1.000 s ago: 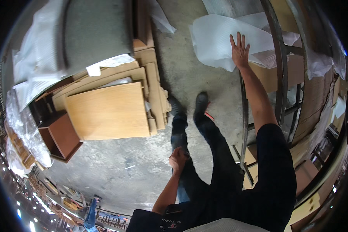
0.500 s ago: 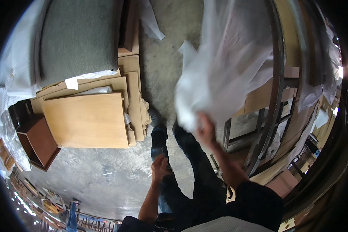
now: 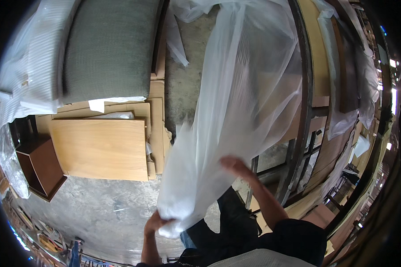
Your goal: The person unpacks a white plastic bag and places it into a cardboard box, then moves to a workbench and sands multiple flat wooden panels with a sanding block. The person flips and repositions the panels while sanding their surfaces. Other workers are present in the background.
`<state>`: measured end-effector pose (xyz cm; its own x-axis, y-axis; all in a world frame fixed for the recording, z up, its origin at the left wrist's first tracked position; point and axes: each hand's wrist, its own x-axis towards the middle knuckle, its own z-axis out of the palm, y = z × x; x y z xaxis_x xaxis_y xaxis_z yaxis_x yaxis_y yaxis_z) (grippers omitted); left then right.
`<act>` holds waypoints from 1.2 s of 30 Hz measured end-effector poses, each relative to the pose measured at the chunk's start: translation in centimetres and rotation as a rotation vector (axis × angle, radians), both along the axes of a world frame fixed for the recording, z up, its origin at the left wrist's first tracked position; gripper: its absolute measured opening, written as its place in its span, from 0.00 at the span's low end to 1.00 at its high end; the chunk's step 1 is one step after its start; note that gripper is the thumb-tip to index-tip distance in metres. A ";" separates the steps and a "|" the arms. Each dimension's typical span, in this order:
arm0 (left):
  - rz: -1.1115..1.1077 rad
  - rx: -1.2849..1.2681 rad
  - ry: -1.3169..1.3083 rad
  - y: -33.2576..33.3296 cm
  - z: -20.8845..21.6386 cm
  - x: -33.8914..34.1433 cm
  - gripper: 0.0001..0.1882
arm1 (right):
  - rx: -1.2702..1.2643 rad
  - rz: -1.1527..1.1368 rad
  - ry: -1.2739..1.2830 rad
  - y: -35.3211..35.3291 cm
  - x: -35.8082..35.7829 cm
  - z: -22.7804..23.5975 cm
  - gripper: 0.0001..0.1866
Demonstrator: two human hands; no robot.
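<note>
Two hands are put to one long, see-through white sheet (image 3: 218,120), which is stretched from the top of the view, alongside the dark rack (image 3: 304,66), down to the front of the legs (image 3: 238,211); its near end is bunched and clamped in the left hand (image 3: 153,221), with the thumb laid over it; the right hand (image 3: 237,167) is placed higher up, at the sheet's right side, its fingers blurred, so whether the sheet is gripped there or only touched cannot be told; the two hands are held well apart; to the left, a wooden board (image 3: 100,149) is laid over flat cardboard (image 3: 155,111), with an open brown box (image 3: 42,167) set just beside it and a grey cushion (image 3: 111,49) placed beyond, none of them touched by either hand; the step in hand is judged to be the gathering of the sheet toward the body; for the next move, a firm hold on the near end seems to be called for from the left hand, and a sure grip farther up from the right; care would be needed along the rack, where the sheet's edge could be snagged.
</note>
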<state>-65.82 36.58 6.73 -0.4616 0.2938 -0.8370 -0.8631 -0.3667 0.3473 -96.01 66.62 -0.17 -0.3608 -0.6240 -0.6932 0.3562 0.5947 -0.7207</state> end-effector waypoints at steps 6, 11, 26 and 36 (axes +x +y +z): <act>-0.186 0.129 -0.358 -0.7 9.9 17.5 0.37 | -0.005 -0.906 -0.349 -7.2 -15.0 -7.6 0.47; -0.186 -0.224 -0.778 -0.9 14.3 24.8 0.32 | 0.027 -0.612 0.017 -23.8 -18.0 -10.4 0.24; -0.219 -0.522 -0.146 1.9 7.2 3.7 0.26 | -0.603 0.848 -0.545 -11.2 17.9 8.6 0.25; -0.226 -0.574 -0.655 -2.6 25.3 20.6 0.26 | 0.193 -0.530 -0.108 -13.1 -0.4 -8.5 0.45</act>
